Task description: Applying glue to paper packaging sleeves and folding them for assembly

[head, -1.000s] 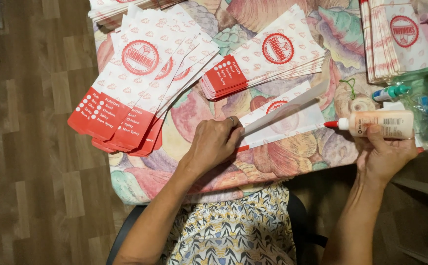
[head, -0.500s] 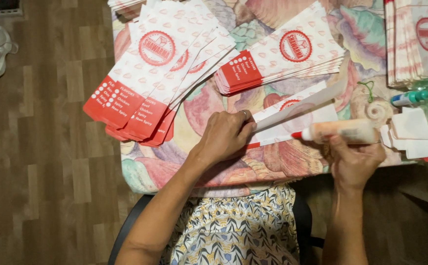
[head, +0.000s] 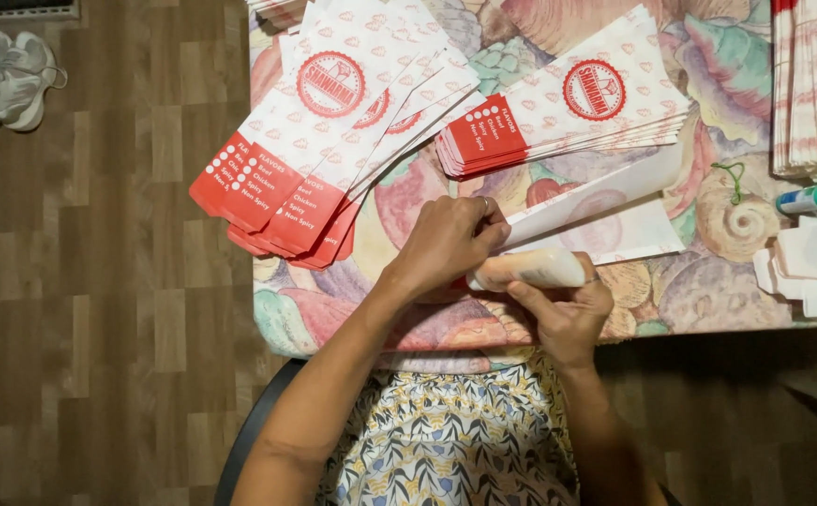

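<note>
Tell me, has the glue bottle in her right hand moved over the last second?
Yes. The glue bottle in the right hand has travelled leftward across the table, away from the blue-capped bottle, until its tip meets the left hand on the white paper bag.

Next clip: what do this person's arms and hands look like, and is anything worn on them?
Both arms are bare up to the bottom edge of the frame, with no sleeves, gloves or watch showing. The left hand wears a thin ring; the right hand also has a ring. Below them is a garment with a leaf print.
</note>
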